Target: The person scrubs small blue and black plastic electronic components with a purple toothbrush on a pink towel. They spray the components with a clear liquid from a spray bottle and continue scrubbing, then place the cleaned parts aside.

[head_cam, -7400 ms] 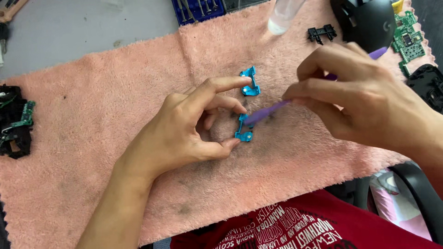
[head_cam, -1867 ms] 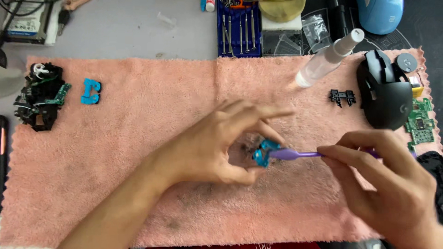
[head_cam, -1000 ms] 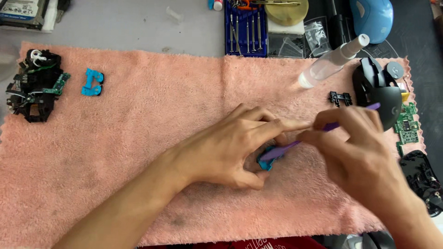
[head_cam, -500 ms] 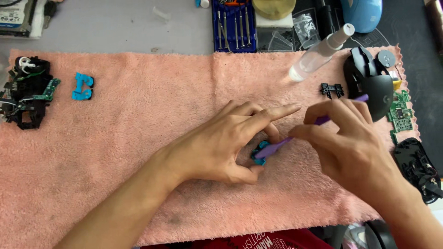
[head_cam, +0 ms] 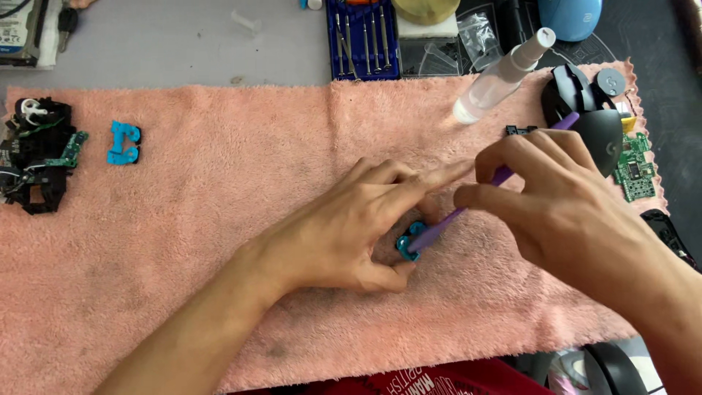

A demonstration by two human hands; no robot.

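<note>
Fuzzy pink towel (head_cam: 219, 241) covers grey bench. Centre frame: left hand (head_cam: 351, 230) pinches small blue plastic part (head_cam: 409, 241) between thumb and fingers, part low against towel. Right hand (head_cam: 563, 205) closed on thin purple stick tool (head_cam: 468, 205), tip touching part. Matching blue piece (head_cam: 124, 142) upper left; clear spray bottle (head_cam: 501, 75), green circuit board (head_cam: 635, 167) upper right.

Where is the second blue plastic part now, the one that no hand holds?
In the head view, the loose blue plastic part lies at the far left on the pink towel, just right of the black disassembled assembly.
</note>
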